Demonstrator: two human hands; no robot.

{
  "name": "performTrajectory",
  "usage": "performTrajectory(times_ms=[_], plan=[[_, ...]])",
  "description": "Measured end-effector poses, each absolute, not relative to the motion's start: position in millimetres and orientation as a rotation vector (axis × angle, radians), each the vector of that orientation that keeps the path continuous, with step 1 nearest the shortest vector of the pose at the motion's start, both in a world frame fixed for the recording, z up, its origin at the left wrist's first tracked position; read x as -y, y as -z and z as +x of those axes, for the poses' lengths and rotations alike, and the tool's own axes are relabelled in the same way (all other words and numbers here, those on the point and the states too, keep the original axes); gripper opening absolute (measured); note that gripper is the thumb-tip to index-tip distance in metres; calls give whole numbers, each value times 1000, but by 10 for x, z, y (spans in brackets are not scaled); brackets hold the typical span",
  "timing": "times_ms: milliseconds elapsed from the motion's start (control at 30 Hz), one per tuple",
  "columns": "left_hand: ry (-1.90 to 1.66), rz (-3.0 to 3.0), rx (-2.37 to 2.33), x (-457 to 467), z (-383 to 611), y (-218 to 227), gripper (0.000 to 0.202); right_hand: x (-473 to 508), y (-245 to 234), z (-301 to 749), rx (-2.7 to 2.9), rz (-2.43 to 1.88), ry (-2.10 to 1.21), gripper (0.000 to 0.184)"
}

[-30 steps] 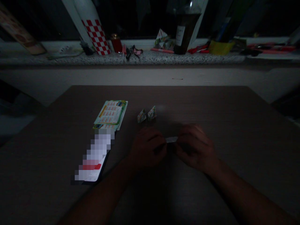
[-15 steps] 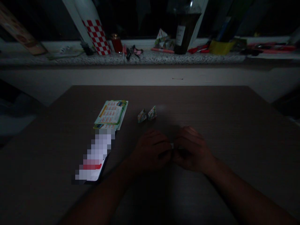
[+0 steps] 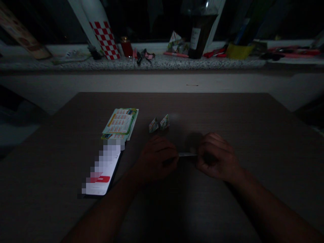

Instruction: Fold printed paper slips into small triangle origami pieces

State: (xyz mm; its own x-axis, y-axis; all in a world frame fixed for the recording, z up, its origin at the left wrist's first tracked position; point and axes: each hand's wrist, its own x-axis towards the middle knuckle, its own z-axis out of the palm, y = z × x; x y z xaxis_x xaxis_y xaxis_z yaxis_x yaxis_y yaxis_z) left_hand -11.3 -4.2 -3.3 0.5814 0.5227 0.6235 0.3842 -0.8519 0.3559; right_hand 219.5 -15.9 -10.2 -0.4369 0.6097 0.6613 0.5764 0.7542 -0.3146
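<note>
Between my hands a thin pale strip of folded paper (image 3: 187, 154) is stretched level, seen almost edge-on. My left hand (image 3: 160, 158) is closed on its left end, and my right hand (image 3: 217, 157) pinches the right end. The fingers hide both ends, and the light is dim. Just beyond my left hand stand two small folded paper pieces with a printed pattern, a left one (image 3: 153, 125) and a right one (image 3: 164, 122), close side by side on the table.
A stack of printed calendar cards (image 3: 120, 121) lies left of the folded pieces. Nearer me is a lit phone (image 3: 103, 175), partly pixelated. Along the granite windowsill (image 3: 162, 63) behind the table (image 3: 227, 111) stand a red-checked bottle (image 3: 105, 40), a dark bottle (image 3: 198, 38) and a yellow container (image 3: 239, 50).
My hands have moved apart, the left one leftward and the right one rightward. More of the paper strip shows between them. The cards, phone and folded pieces have stayed put.
</note>
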Motion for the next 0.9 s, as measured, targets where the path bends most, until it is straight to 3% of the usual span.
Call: performTrajectory(times_ms=[467, 900], plan=[[-933, 2882, -894, 153, 136, 14, 10, 212, 77, 2045, 2309, -860, 21, 6], [-980, 2752, -1079, 49, -91, -4, 1, 196, 6, 2170, 2222, -807, 68, 16]])
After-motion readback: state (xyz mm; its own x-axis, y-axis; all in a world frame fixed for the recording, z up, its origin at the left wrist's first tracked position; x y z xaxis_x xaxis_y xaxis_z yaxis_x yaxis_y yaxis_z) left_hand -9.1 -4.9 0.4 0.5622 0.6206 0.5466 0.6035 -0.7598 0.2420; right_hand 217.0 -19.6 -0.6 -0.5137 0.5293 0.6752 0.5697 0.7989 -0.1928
